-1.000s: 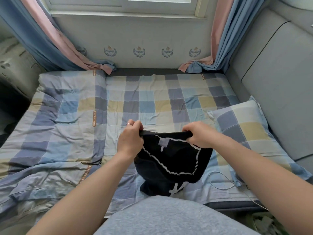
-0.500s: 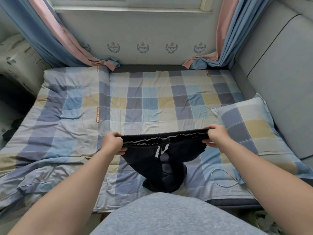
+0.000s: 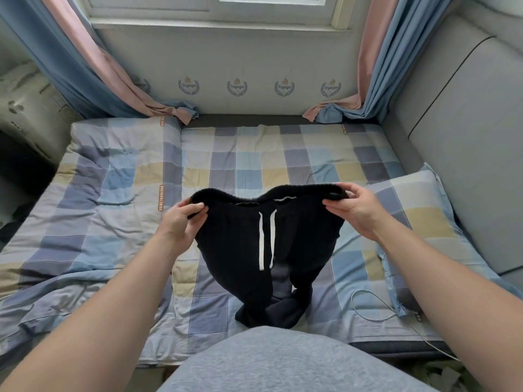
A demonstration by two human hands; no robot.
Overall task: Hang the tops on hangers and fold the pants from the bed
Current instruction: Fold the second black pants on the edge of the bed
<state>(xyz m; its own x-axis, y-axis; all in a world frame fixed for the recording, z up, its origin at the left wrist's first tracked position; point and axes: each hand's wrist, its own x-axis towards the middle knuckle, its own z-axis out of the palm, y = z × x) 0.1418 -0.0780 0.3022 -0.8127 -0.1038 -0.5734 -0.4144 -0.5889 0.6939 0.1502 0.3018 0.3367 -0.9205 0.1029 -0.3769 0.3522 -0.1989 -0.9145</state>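
Black pants (image 3: 263,239) are held up by the waistband, pinched by left hand (image 3: 181,222) and right hand (image 3: 353,207). Waistband runs left–right; legs hang toward the bed (image 3: 254,154), equally near both hands.

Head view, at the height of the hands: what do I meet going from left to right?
From the left: checked quilt → left hand → black pants, gripped by both hands → right hand → checked pillow → grey padded panel.
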